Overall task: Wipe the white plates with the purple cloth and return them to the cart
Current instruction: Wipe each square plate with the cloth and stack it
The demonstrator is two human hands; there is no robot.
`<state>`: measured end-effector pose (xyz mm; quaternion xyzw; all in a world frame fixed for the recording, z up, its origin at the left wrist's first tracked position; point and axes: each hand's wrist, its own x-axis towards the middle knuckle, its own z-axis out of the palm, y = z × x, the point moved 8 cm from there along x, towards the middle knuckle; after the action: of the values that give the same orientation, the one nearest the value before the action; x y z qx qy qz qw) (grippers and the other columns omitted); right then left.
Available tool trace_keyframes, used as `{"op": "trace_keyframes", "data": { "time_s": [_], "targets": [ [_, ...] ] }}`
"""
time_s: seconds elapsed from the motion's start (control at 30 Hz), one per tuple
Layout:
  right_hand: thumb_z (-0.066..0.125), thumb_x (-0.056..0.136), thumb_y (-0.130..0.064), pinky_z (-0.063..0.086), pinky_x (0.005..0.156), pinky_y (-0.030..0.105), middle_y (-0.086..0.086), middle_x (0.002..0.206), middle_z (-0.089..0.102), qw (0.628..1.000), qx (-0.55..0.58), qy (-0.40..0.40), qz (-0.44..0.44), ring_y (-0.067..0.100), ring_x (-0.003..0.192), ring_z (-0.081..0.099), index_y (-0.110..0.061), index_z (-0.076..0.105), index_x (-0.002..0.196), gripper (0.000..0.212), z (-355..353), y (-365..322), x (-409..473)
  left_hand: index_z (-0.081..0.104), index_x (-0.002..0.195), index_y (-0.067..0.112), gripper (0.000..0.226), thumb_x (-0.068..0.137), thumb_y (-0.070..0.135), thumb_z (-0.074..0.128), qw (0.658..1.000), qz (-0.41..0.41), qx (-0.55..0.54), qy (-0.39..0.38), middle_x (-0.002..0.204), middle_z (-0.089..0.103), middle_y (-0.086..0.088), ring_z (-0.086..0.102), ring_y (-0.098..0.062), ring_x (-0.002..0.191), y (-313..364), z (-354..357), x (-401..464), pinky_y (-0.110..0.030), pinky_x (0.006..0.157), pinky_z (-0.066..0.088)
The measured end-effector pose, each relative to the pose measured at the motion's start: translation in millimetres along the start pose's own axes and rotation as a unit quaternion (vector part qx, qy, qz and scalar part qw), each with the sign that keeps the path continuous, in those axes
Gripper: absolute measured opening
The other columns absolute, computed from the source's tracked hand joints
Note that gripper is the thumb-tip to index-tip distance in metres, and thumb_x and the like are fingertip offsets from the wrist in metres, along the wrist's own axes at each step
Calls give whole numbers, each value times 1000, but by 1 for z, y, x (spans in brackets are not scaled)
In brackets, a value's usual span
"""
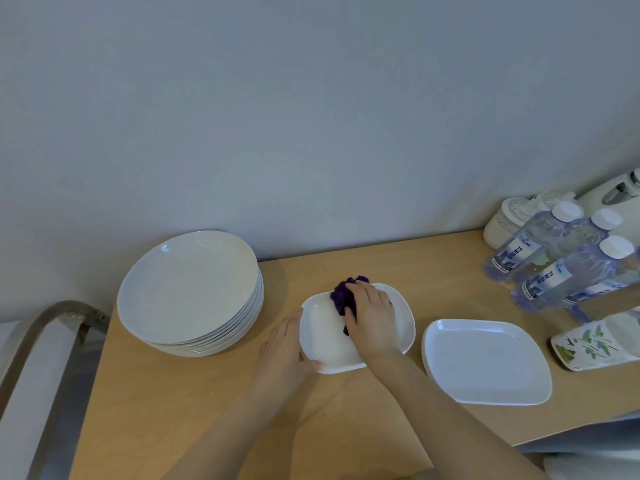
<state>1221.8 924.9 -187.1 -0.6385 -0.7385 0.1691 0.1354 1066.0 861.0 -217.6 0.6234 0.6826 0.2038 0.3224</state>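
1. The right hand (372, 315) presses a bunched cloth (341, 296) onto a plate (325, 344) on the tabletop (194, 403), fingers curled over the wad.
2. The left hand (282, 344), beside it, grips the plate's near-left rim, thumb on top.
3. Best practice: keep that rim pinned, sweep the cloth toward the left hand, covering corners.

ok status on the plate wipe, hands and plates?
Right hand presses purple cloth on square plate. Left hand holds plate's left edge. Second square plate apart at right, round stack left. Nothing in the way.
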Motion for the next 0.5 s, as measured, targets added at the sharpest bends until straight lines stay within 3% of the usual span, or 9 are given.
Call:
{"op": "trace_keyframes", "data": {
  "time_s": [0.33,0.5],
  "targets": [
    [54,88,-17,31,104,36,-4,142,45,982,-17,-81,-170,23,128,41,-21,53,132,45,32,-47,-11,25,144,31,102,61,31,84,1000,-2,-4,3,136,42,21,40,-4,126,3,0,1,-31,97,42],
    [51,90,-15,30,100,29,-10,145,39,989,-54,-64,-125,17,127,36,-26,46,136,48,16,-21,5,26,145,27,97,66,31,81,1000,-11,-17,-10,142,38,15,36,-8,130,-2,4,0,-32,103,37]
  ]
}}
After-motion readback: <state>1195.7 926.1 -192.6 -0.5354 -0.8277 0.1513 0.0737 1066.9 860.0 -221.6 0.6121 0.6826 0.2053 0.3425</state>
